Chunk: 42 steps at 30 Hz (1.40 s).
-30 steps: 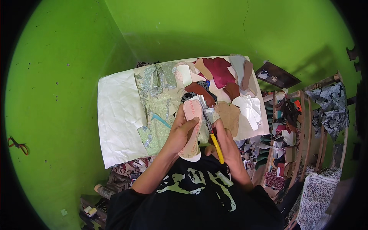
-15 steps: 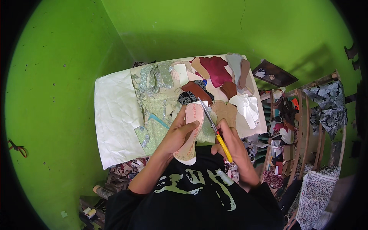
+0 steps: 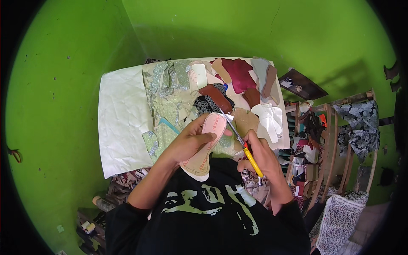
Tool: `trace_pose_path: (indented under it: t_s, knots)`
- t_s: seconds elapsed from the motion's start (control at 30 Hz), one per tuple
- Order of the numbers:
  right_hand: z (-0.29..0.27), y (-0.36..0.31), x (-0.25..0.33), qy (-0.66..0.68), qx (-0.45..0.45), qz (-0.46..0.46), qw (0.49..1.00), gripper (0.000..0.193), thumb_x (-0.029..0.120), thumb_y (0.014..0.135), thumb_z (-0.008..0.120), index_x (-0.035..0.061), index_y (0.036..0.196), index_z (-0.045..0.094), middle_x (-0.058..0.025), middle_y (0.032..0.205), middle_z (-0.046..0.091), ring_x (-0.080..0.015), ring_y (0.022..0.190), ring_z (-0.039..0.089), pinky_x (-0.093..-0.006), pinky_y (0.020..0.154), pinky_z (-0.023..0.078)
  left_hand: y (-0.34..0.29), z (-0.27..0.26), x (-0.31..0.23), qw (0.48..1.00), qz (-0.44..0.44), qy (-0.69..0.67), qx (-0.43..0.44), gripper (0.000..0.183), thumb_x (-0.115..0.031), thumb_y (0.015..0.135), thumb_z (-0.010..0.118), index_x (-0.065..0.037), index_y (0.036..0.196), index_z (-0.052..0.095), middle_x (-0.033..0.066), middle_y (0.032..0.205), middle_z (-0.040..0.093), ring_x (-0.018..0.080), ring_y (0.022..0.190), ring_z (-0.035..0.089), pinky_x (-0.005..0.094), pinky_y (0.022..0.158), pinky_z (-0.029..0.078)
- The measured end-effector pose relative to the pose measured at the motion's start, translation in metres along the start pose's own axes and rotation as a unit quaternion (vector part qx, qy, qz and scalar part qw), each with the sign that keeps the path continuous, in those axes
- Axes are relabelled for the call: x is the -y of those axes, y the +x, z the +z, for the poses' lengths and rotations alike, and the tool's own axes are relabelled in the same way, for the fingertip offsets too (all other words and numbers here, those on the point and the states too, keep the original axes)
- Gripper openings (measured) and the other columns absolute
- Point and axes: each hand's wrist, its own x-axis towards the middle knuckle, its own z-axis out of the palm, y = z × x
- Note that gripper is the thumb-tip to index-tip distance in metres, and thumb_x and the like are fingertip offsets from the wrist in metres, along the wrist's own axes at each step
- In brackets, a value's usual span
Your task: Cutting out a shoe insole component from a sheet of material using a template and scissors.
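My left hand (image 3: 193,140) grips a pale pink and tan insole (image 3: 203,153), thumb on top, with the toe end pointing away from me. White material shows past the insole's edge at its heel and beside its toe. My right hand (image 3: 262,154) is closed on a pair of scissors (image 3: 252,161) with yellow and red handles. The scissor blades run along the right side of the toe, by the white strip. Whether the blades are parted is hard to make out. Both hands are over the near edge of the table.
The table (image 3: 268,146) bears a white sheet (image 3: 123,123), glittery green scraps (image 3: 170,80), a brown sole-shaped piece (image 3: 215,97), maroon material (image 3: 238,74) and white sole shapes (image 3: 268,119). A blue-handled tool (image 3: 171,127) lies left of my hand. A wooden rack (image 3: 329,144) stands at the right.
The insole has turned a little clockwise, its heel swinging left. My right hand and the scissors have shifted slightly right. The whole view has moved a little.
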Motion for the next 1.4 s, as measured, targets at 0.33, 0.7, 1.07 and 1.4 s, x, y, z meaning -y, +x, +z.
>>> trace_pose_path:
  t_s: [0.33,0.7,1.07,1.4]
  knots:
    - [-0.026,-0.001,0.013,-0.08,0.039,-0.07,0.994,0.085,0.055,0.057,0.09,0.0018,0.105,0.043,-0.0173,0.07,0.055,-0.0441,0.066,0.057,-0.0444,0.06,0.048,-0.006,-0.006,-0.016,0.994,-0.038,0.071,0.072,0.045,0.005,0.09,0.049,-0.002,0.135,0.047,0.0084,0.118,0.069,0.0075,0.089,0.059,0.0227,0.079,0.047]
    - [-0.045,-0.001,0.025,-0.231,0.004,-0.208,0.95,0.088,0.077,0.057,0.074,0.0008,0.091,0.046,-0.0149,0.068,0.049,-0.035,0.054,0.055,-0.0399,0.047,0.047,-0.018,-0.009,-0.021,0.985,0.021,0.116,0.125,0.04,0.013,0.091,0.048,0.0,0.129,0.054,0.0092,0.115,0.069,0.013,0.108,0.06,0.0276,0.094,0.045]
    - [-0.037,0.006,0.029,-0.22,0.02,-0.221,0.95,0.079,0.07,0.065,0.075,0.0014,0.092,0.047,-0.0156,0.065,0.049,-0.0368,0.053,0.056,-0.0417,0.047,0.046,-0.019,-0.022,-0.019,0.982,-0.007,0.121,0.142,0.037,0.011,0.091,0.051,0.001,0.126,0.055,0.0105,0.114,0.069,0.0154,0.11,0.06,0.0292,0.096,0.045]
    - [0.067,0.071,-0.018,-0.064,0.067,0.026,0.995,0.059,0.044,0.078,0.08,0.0033,0.104,0.046,-0.0189,0.074,0.06,-0.0428,0.069,0.06,-0.0453,0.064,0.048,-0.028,-0.091,0.046,0.991,0.087,0.05,-0.087,0.039,0.004,0.098,0.044,0.001,0.136,0.038,0.016,0.12,0.065,0.0164,0.111,0.06,0.0268,0.096,0.044]
